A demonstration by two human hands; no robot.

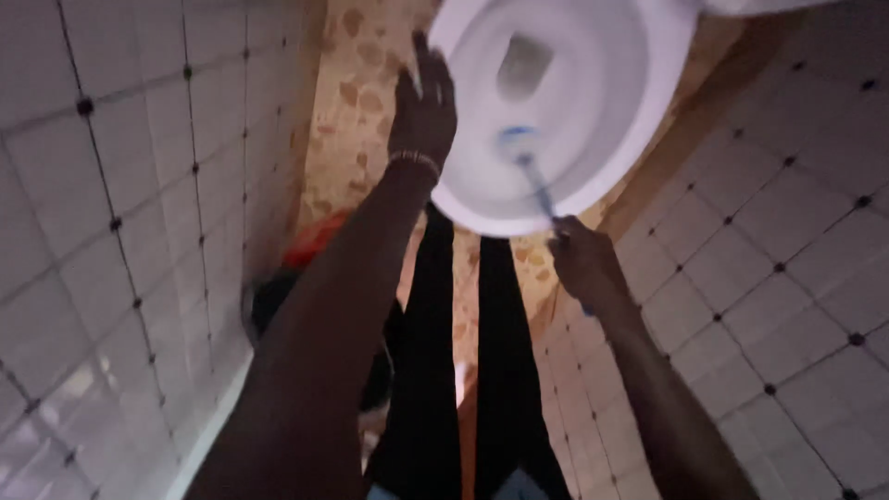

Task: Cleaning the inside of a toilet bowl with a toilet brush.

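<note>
A white toilet bowl [639, 102] fills the top middle of the head view. My left hand [424, 106], a thin bracelet at its wrist, rests with fingers spread on the bowl's left rim. My right hand [582, 257] is closed around the handle of a blue toilet brush [530, 167]. The brush head sits inside the bowl, against its near inner wall. My legs in dark trousers stand just below the bowl.
White tiled walls [120, 231] with dark grout dots close in on both sides. The floor [356, 102] beside the bowl is beige with brown speckles. A red and dark object [310, 245] lies by the left wall, behind my left arm.
</note>
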